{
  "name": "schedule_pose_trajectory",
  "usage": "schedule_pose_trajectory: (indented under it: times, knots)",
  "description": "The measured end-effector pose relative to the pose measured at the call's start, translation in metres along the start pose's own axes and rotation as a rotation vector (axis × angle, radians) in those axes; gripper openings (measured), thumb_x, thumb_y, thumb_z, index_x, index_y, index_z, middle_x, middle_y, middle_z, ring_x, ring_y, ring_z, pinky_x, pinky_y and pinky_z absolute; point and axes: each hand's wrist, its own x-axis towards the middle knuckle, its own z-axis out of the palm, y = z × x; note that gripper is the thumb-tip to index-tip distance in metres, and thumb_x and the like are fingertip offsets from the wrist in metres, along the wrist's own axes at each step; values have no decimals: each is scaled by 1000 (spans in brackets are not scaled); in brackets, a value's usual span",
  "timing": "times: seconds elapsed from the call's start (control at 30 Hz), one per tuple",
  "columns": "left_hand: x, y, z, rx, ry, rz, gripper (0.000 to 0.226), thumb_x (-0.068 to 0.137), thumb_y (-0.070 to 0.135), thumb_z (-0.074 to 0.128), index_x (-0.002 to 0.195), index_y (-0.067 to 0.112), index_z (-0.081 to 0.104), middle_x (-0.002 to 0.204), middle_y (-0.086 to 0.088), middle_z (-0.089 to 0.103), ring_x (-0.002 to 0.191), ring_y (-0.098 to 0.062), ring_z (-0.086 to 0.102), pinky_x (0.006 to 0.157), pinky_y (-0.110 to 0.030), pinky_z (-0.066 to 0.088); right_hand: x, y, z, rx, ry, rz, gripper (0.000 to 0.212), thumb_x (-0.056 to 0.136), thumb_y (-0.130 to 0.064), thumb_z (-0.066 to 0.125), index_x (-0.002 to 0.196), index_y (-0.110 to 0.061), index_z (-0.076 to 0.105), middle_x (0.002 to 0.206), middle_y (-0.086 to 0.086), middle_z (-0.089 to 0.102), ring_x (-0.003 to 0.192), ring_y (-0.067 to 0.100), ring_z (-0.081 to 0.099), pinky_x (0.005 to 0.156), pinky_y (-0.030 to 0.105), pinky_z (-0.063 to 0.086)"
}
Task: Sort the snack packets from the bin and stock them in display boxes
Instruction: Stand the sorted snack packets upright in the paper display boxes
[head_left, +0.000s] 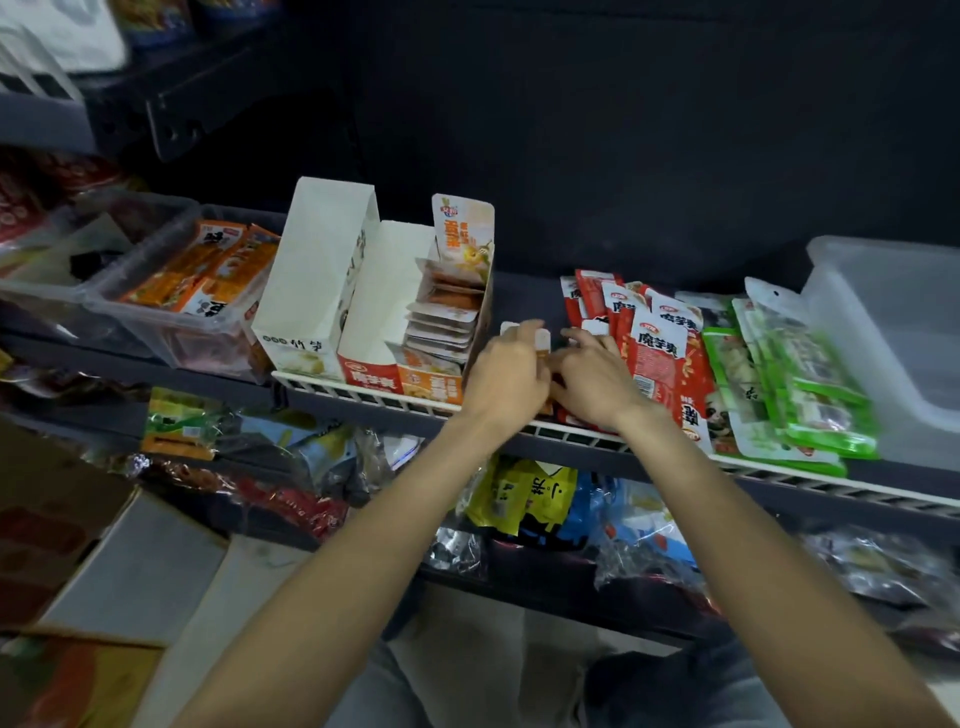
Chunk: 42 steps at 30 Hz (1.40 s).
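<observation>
Red packets (657, 353) carry white lettering; green packets (800, 384) sit beside them; the tall box (317, 275) is plain white.

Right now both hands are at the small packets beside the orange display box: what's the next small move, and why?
Probably lift the small packets leftward into the orange display box. The left hand grips them, the right hand touches them, and similar pale packets already stand stacked in that box just beside. Whether the prints match exactly is too blurred to tell.
</observation>
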Motion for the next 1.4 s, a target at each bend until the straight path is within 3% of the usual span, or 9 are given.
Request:
schedule_pose_trajectory:
  times: [0.2,0.3,0.47,0.67,0.77,0.9,1.07,1.3,1.4]
  knots:
    - [24,-12,37,226,-268,-287,76,95,35,49,148,-1,8,143,-25,33,128,-37,36,104,-38,32,-5,9,0,59,-17,57,33,100,-30,41,125,-28,61,132,0,57,134,21,31,103,37,21]
    - [24,-10,39,84,-170,-264,81,91,25,58,150,9,6,137,-22,39,123,-35,43,101,-37,36,-2,6,0,156,-23,103,40,102,-34,35,137,-21,48,138,11,51,134,24,35,108,36,21]
    - [3,1,23,-135,127,-16,70,86,0,58,147,8,26,132,-10,53,121,-25,50,104,-37,40,-11,-6,-23,810,164,256,57,98,-48,39,144,-15,35,124,7,61,115,18,56,92,23,40]
    - [-17,13,-9,-38,137,327,60,80,5,63,137,10,47,136,-4,51,125,-18,44,102,-29,38,-15,-2,-56,1144,459,336,25,93,-14,57,117,-9,53,101,9,70,83,13,67,69,20,54]
    - [-22,15,-47,-46,202,390,44,83,17,64,127,15,59,131,1,57,121,-15,50,99,-26,40,-16,-3,-80,1104,574,292,17,91,-12,61,107,-13,56,101,5,71,87,13,69,80,34,56]
    - [-3,-25,-101,90,451,297,30,84,17,61,114,17,67,117,-1,65,113,-19,56,95,-30,43,-7,-15,-117,1033,752,153,13,89,-15,64,102,-16,60,100,-3,71,87,6,69,77,30,57]
    - [26,-73,-121,249,313,200,23,92,27,60,112,22,69,112,-2,69,94,-24,65,77,-34,49,35,-44,-129,1029,823,-67,24,87,-13,66,111,-14,63,100,-3,71,90,8,69,73,32,59]
    - [29,-81,-114,169,217,205,19,91,31,60,103,24,73,103,1,71,83,-19,65,73,-29,44,73,-59,-85,423,644,-68,23,89,-34,59,88,-11,62,78,1,68,69,19,63,62,41,52]
    - [29,-87,-114,136,262,162,19,90,34,62,100,24,74,103,1,71,84,-15,64,70,-25,43,76,-65,-93,544,737,-62,19,89,-29,62,91,-10,68,78,0,69,69,14,62,63,36,51]
